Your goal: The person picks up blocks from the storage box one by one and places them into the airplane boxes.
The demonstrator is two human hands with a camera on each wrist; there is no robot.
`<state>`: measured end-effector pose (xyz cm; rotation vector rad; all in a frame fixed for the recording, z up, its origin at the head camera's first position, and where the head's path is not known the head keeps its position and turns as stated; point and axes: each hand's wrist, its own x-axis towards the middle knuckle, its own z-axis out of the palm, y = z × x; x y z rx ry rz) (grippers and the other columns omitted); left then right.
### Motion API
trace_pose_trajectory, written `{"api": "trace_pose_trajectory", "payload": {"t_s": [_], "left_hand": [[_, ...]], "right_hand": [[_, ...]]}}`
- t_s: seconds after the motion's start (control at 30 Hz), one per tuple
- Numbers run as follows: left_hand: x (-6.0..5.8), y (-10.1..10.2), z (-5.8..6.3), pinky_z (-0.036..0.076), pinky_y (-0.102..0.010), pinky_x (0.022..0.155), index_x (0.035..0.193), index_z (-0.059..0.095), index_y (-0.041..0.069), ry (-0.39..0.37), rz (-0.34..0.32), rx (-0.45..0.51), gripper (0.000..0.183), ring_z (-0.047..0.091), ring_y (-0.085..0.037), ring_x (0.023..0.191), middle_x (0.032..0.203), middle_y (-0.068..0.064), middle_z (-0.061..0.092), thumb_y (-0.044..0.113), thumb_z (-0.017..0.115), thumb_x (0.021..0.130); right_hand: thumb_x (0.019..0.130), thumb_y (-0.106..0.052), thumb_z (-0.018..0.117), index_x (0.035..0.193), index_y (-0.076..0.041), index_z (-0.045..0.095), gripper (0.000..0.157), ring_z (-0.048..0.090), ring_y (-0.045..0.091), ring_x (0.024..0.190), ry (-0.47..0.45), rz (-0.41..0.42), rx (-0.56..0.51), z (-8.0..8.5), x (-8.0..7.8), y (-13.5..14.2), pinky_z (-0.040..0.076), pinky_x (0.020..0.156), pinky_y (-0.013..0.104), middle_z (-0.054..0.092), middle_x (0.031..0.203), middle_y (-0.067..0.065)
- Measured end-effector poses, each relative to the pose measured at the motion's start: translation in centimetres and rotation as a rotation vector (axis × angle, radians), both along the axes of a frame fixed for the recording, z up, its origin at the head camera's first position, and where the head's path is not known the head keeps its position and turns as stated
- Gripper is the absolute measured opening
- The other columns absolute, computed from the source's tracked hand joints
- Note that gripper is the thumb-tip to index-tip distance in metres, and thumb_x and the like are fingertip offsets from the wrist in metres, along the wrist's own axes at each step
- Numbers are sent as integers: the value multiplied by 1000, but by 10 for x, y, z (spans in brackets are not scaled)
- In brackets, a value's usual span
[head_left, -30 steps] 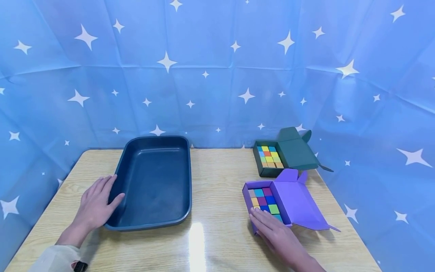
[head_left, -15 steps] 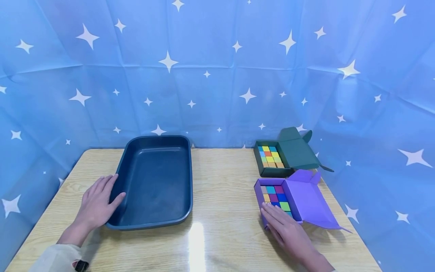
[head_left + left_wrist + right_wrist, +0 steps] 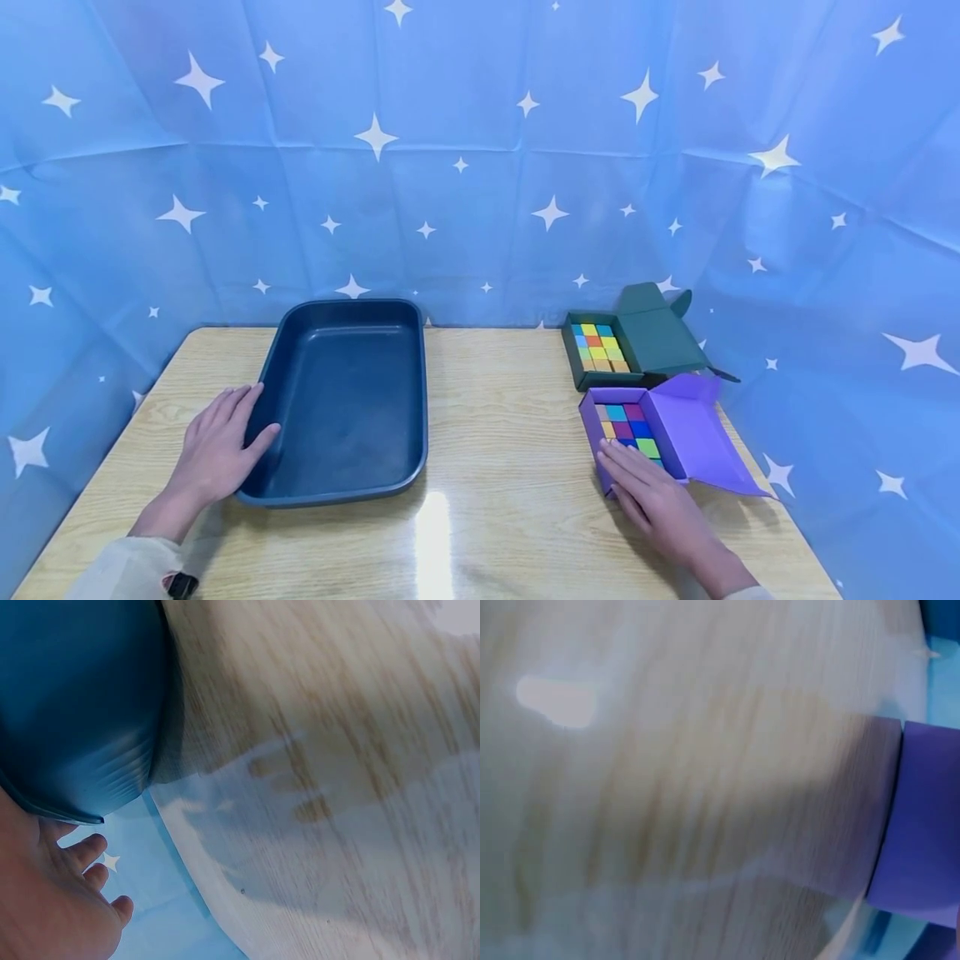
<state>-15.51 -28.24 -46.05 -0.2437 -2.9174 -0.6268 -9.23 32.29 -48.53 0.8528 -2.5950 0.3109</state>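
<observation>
At the left edge of the dark blue tray (image 3: 352,492), my left hand (image 3: 217,454) rests with fingers extended and thumb over the rim. In the left wrist view the tray's outer wall (image 3: 82,712) shows beside that hand (image 3: 52,892). My right hand (image 3: 660,504) lies with straight fingers over the near left corner of an open purple box (image 3: 705,433), covering part of its coloured cubes (image 3: 636,427). The right wrist view shows the purple box's side wall (image 3: 922,817); the hand is almost wholly out of that frame.
Behind the purple box stands an open dark green box (image 3: 660,337) with several coloured cubes (image 3: 598,350) in rows. Both boxes' lids fold out to the right, near the right edge of the wooden table (image 3: 495,417). A blue star-printed cloth (image 3: 480,192) hangs around the table.
The purple box has slid right and slightly back under my right hand, ending up close against the green box's front. My left hand and the tray have stayed in place.
</observation>
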Motion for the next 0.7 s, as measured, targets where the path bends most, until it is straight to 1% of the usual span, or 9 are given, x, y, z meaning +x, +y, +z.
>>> {"api": "trace_pose_trajectory", "payload": {"t_s": [0.1,0.4,0.53,0.6,0.7], "left_hand": [[0,0,0,16,-74,104,153,24,4,-2,1,1,69,17,-50,142,150,-31,28,43,46,101],[1,0,0,16,-74,104,153,24,4,-2,8,3,69,17,-50,142,151,-31,28,44,46,101],[0,1,0,16,-74,104,153,24,4,-2,6,5,69,17,-50,142,150,-31,28,43,46,101],[0,1,0,16,-74,104,153,25,4,1,3,4,69,17,-50,141,150,-31,28,43,47,100],[-1,1,1,17,-74,103,152,27,3,10,1,-2,69,18,-49,140,150,-30,28,44,48,100]], "right_hand": [[84,-8,71,141,-11,53,60,41,17,142,-27,-8,9,1,0,4,11,121,12,53,146,7],[84,-9,71,141,-12,53,59,41,17,143,-41,-10,24,3,0,7,11,121,13,52,146,7],[85,-12,71,141,-12,53,59,40,18,143,-44,-26,46,5,1,6,8,122,13,52,147,6],[87,-15,70,144,-14,50,61,38,17,144,-52,-35,66,8,1,4,5,122,13,50,148,5],[90,-21,67,150,-19,40,65,33,16,147,-69,-51,96,17,-2,-3,1,122,14,43,154,1]]}}
